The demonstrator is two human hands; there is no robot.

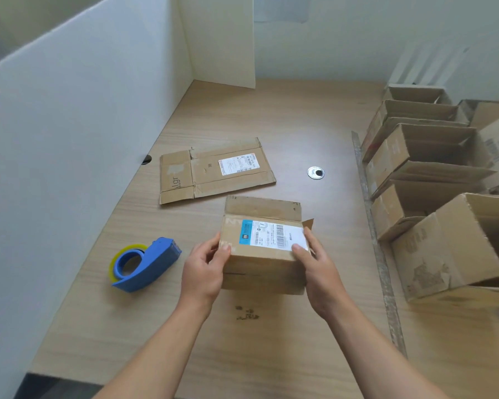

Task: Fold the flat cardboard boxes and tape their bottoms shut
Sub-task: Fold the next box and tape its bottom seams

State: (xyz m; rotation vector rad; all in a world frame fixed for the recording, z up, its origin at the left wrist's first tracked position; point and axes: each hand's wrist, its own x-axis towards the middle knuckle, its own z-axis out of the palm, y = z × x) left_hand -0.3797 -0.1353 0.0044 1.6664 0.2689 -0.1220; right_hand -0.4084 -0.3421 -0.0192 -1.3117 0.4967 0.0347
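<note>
Tape dispenser point(144, 264) lies left of the small box point(264, 254). Left hand point(205, 269) grips the box's left side, right hand point(317, 272) its right, thumbs pressing on top. Let go for tape, and the flaps may spring open.

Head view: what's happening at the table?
A person grips a small cardboard box with both hands, the left hand on its left side, the right hand on its right, thumbs on the labelled face. The blue tape dispenser lies untouched on the table to the left. One flat box lies behind; open boxes are lined up at right.
</note>
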